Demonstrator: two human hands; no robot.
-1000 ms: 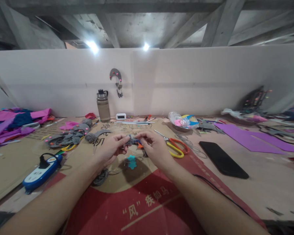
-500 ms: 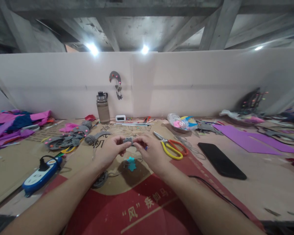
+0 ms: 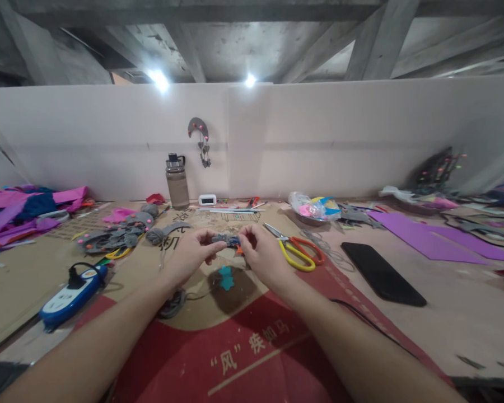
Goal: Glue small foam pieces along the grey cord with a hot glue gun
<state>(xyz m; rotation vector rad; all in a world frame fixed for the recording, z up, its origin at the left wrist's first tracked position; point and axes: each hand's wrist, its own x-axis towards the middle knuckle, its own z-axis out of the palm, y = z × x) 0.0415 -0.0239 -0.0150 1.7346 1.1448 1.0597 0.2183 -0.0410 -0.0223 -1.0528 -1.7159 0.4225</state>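
Observation:
My left hand (image 3: 195, 252) pinches a small grey felt flower-like piece (image 3: 219, 238) between thumb and fingers, above the cardboard. Close on its right, my right hand (image 3: 258, 252) has its thumb and fingers drawn together. A small blue and orange thing (image 3: 238, 249) shows beside the right fingertips; its kind and what the fingers grip cannot be made out. Below both hands lie teal flower-shaped pieces (image 3: 225, 278) on the cardboard. A grey cord coil (image 3: 173, 305) lies under my left forearm, its strand running toward the teal pieces.
Scissors (image 3: 298, 252) with yellow and orange handles lie right of my hands, near a black phone (image 3: 382, 274). At left are a power strip (image 3: 71, 299) and grey felt pieces (image 3: 109, 238). A water bottle (image 3: 177, 182) stands by the partition (image 3: 298, 129).
My right hand has shifted slightly right, away from the left fingers, and its fingers have turned more upright. The orange bit now shows between the hands. The left hand stays on the grey piece.

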